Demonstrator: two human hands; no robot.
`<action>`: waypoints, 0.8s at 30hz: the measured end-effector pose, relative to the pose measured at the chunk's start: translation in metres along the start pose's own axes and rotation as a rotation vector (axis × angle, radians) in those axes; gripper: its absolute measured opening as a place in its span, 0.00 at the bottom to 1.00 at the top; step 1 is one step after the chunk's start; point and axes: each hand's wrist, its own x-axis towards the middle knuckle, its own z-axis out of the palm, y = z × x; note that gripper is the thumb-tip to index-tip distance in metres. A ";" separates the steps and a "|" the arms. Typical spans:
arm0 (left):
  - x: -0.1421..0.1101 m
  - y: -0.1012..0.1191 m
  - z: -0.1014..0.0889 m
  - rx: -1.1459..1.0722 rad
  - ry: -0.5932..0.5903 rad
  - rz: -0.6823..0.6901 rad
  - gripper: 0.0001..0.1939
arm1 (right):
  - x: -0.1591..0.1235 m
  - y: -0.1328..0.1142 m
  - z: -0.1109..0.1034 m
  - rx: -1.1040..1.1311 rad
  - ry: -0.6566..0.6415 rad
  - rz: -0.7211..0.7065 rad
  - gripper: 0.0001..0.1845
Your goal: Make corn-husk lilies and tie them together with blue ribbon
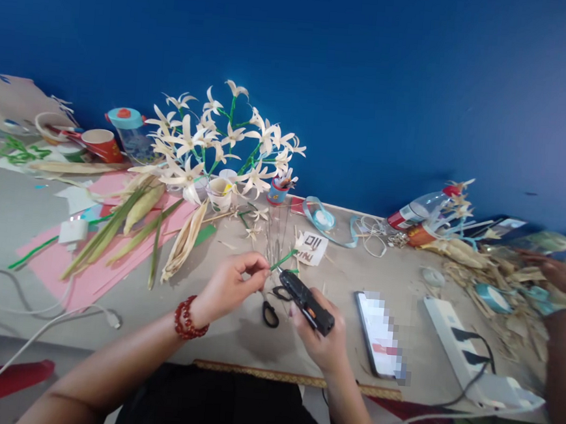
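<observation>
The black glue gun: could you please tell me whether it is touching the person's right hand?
Touching: the head view shows the right hand gripping the black glue gun, skin meeting its casing with no gap.

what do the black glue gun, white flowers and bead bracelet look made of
Black glue gun: probably hard plastic, slightly shiny, moulded-looking. White flowers: likely dried plant husk, matte, with thin, curling petals. Bead bracelet: rounded red beads, somewhat glossy; wood or plastic, can't tell.
</observation>
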 end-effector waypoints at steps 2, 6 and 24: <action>0.000 0.001 0.000 0.008 0.003 -0.004 0.07 | 0.000 0.000 0.000 -0.004 0.004 0.000 0.10; 0.000 0.002 0.000 0.010 0.003 -0.003 0.07 | 0.000 0.001 0.001 -0.012 0.021 -0.006 0.10; 0.000 0.002 0.000 -0.004 0.001 -0.020 0.07 | -0.001 0.002 0.001 -0.025 0.045 0.008 0.09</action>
